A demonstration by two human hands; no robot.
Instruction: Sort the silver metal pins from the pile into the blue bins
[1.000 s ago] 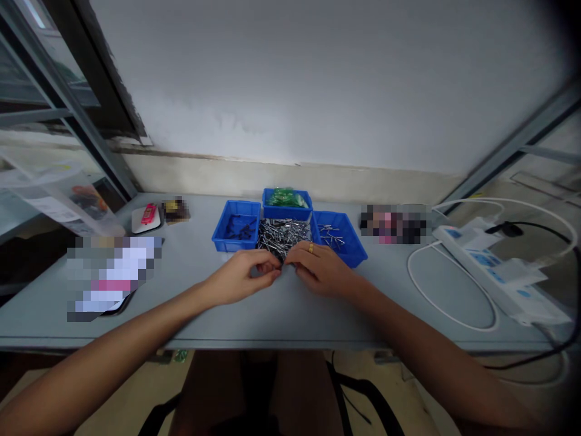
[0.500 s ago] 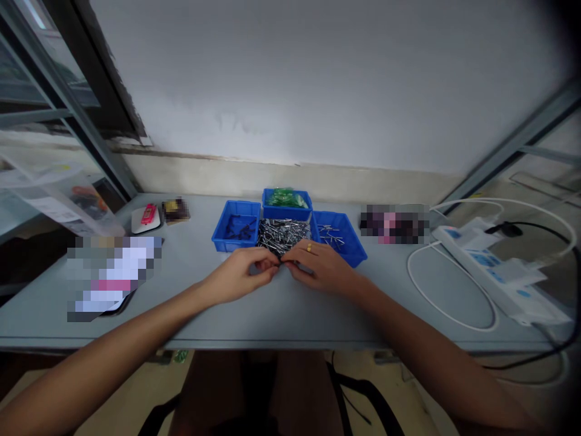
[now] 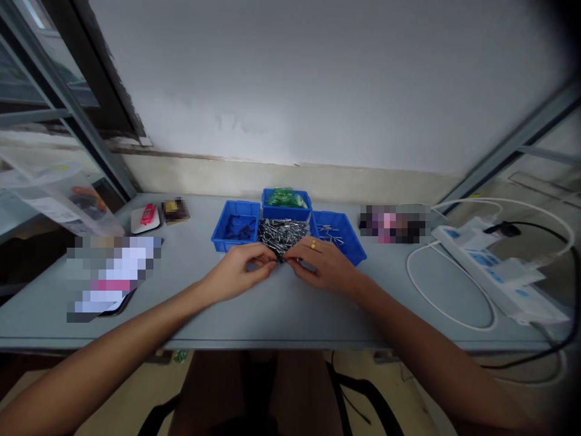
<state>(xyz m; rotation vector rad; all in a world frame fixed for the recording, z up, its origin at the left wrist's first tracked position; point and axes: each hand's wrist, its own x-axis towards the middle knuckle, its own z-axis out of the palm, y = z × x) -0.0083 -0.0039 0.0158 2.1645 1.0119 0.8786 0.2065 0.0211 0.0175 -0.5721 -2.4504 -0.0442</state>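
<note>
My left hand (image 3: 238, 270) and my right hand (image 3: 324, 264) meet fingertip to fingertip just in front of a loose pile of small metal pins (image 3: 281, 231) on the grey table (image 3: 281, 309). Both hands are closed in a pinch on a small dark part between them, too small to name. A gold ring shows on my right hand. Three blue bins ring the pile: the left bin (image 3: 236, 226) with dark parts, the far bin (image 3: 286, 203) with green parts, and the right bin (image 3: 338, 234) with a few pins.
A white power strip (image 3: 490, 266) with looping white and black cables lies at the right. At the left lie a white pad with a pink object (image 3: 146, 218) and blurred items. Metal shelf frames flank both sides. The table's front edge is near my forearms.
Both hands have crept slightly toward the pin pile and kept their pinch together; nothing else has moved.
</note>
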